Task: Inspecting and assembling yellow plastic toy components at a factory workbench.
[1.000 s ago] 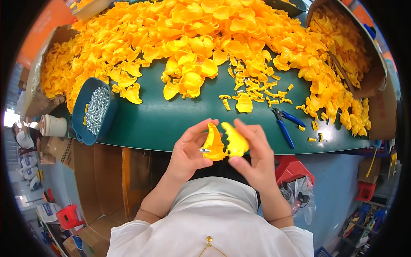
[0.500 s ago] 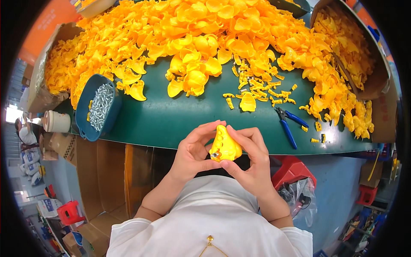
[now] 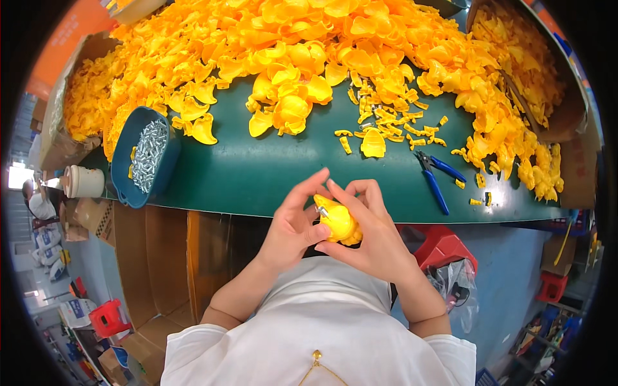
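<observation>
Between both hands, just off the table's near edge, is a yellow moulded plastic piece with a rounded body. A small silvery metal pin shows at its upper left, beside the left fingers. My right hand grips the piece from the right, its thumb below and its fingers over the top. My left hand presses a thumb to the left side, its index finger raised above the piece. Part of the left fingers is hidden behind it.
A large heap of yellow plastic shells covers the green table. Small yellow clips lie scattered near blue-handled cutters. A blue bin holds metal pins. Cardboard boxes flank the table; a red stool stands below.
The yellow piece has been turned in my hands, so its metal pin now lies at the upper left instead of the lower left. My left index finger has lifted.
</observation>
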`<action>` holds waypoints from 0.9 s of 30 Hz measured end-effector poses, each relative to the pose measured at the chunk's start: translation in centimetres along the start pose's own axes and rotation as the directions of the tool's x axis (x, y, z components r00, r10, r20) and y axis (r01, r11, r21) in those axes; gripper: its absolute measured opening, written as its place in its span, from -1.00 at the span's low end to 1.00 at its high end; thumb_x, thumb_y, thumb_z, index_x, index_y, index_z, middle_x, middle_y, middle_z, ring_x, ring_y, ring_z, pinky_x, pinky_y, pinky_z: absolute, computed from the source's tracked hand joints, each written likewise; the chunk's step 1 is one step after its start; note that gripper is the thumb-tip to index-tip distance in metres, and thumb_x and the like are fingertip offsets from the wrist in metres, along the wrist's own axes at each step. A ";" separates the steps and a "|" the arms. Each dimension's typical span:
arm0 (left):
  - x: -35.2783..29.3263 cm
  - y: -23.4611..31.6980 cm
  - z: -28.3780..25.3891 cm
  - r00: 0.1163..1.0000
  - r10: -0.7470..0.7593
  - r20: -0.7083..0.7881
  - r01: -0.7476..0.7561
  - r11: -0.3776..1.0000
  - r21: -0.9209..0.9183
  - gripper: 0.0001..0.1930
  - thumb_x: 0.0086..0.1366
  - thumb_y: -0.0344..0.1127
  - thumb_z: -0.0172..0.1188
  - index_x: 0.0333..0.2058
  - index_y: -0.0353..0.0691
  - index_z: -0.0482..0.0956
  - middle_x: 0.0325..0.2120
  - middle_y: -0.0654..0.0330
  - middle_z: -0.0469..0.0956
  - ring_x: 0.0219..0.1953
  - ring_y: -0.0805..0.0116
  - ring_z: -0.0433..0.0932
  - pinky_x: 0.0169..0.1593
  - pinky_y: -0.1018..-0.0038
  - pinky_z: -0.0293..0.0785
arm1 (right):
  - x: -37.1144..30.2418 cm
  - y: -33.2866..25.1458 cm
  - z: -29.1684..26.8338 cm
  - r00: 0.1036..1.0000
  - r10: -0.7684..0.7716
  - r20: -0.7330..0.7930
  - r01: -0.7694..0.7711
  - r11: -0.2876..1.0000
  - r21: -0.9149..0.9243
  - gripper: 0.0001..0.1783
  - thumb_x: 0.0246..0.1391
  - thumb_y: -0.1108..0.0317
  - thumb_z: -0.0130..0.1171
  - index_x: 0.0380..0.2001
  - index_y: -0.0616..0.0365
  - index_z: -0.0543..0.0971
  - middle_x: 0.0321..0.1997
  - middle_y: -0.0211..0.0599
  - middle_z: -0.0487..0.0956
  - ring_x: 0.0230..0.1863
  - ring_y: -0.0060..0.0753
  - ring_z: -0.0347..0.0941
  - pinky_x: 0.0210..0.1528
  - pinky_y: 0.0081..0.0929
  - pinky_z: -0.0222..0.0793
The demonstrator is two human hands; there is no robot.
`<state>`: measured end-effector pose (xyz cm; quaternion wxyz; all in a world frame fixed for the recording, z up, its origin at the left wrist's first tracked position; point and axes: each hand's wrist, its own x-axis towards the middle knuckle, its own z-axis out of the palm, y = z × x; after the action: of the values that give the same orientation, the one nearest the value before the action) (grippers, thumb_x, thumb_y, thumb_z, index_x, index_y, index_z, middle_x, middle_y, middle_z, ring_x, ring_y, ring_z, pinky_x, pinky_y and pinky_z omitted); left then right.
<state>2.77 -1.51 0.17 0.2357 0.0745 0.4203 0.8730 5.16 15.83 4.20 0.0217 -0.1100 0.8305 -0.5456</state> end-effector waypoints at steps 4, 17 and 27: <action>0.0 -0.5 -0.7 0.997 0.055 0.055 -0.047 0.991 -0.129 -0.57 0.26 -0.37 0.24 0.10 -0.17 0.42 0.09 0.22 0.28 0.13 0.29 0.40 0.14 0.36 0.44 | 0.2 -0.3 0.0 0.996 -0.041 -0.079 0.046 0.997 0.058 -0.15 -0.26 0.42 0.51 0.20 0.19 0.41 -0.04 -0.21 0.39 -0.07 -0.34 0.41 -0.02 -0.44 0.39; 1.5 0.6 1.6 0.976 0.153 -0.155 -0.176 0.973 -0.147 -0.62 0.33 0.03 0.10 -0.14 -0.19 0.51 -0.11 0.19 0.49 0.09 0.24 0.42 0.14 0.32 0.41 | -0.5 1.9 3.4 0.940 0.073 -0.333 0.138 0.812 0.567 -0.38 -0.22 0.57 0.46 0.01 0.35 0.51 -0.09 -0.18 0.52 -0.05 -0.38 0.49 0.03 -0.46 0.47; 4.4 0.6 0.5 0.991 -0.128 -0.032 0.060 0.651 -0.757 -0.36 0.51 0.01 -0.34 -0.80 -0.07 0.26 -0.74 0.31 0.26 -0.51 0.35 0.31 -0.26 0.41 0.29 | 0.2 3.6 6.4 0.694 -0.509 -0.509 0.451 0.859 -0.243 -0.47 -0.34 0.33 0.58 -0.21 0.19 0.59 -0.22 -0.23 0.57 -0.25 -0.24 0.56 -0.32 -0.50 0.51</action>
<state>-1.14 0.61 0.62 0.2728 -0.0879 0.0333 0.9575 5.40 11.39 -1.67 -0.3699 -0.1602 0.7679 -0.4978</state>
